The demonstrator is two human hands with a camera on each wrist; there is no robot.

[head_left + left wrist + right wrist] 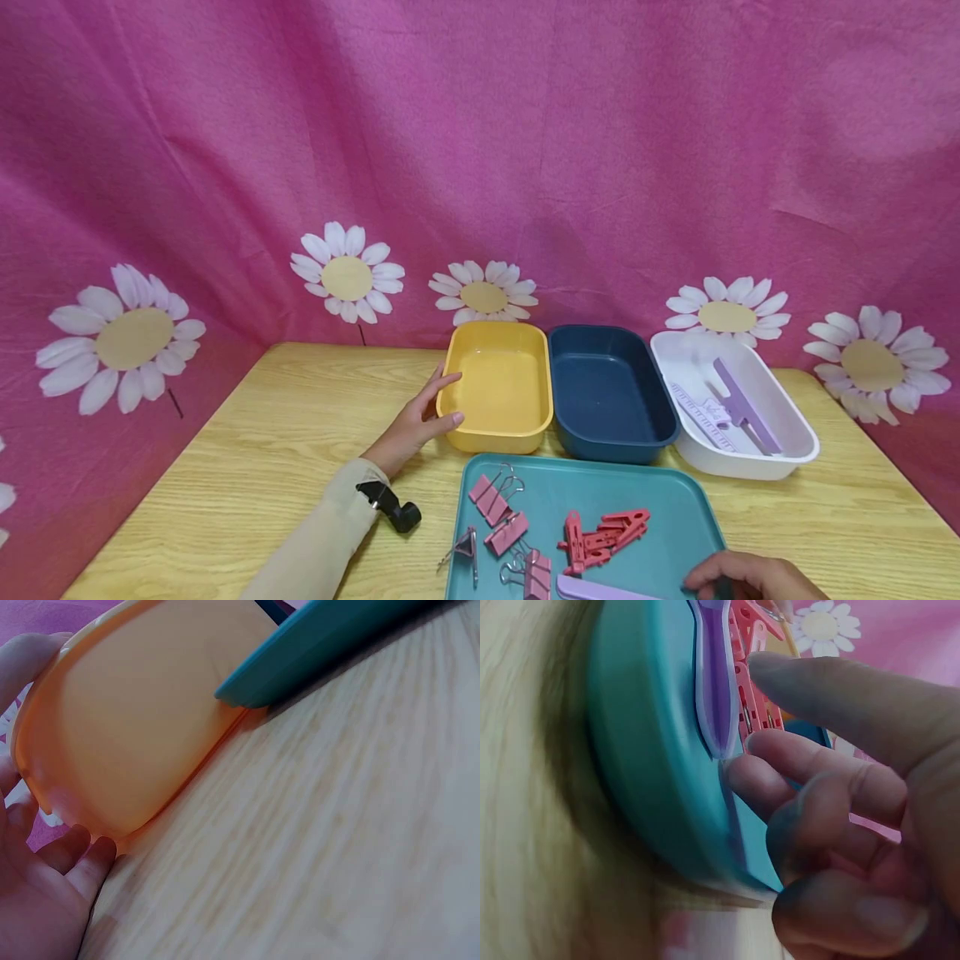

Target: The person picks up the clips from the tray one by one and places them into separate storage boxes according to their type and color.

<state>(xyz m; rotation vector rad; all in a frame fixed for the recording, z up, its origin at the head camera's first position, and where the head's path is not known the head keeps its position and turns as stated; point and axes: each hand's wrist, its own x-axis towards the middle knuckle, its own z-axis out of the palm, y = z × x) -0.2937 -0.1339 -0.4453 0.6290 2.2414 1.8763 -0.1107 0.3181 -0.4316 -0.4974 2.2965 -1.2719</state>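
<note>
My left hand holds the left side of a yellow bin, with thumb and a finger over its rim. In the left wrist view, other fingertips lie low against the bin's outer wall. My right hand is at the right edge of a teal tray, thumb and fingers apart, holding nothing. Near its fingertips in the right wrist view lies a long lilac plastic piece. The tray also bears red clothespins and several pink binder clips.
A navy bin stands beside the yellow one. Right of it is a white bin with lilac plastic pieces inside. All stand on a wooden table before a pink daisy-printed cloth.
</note>
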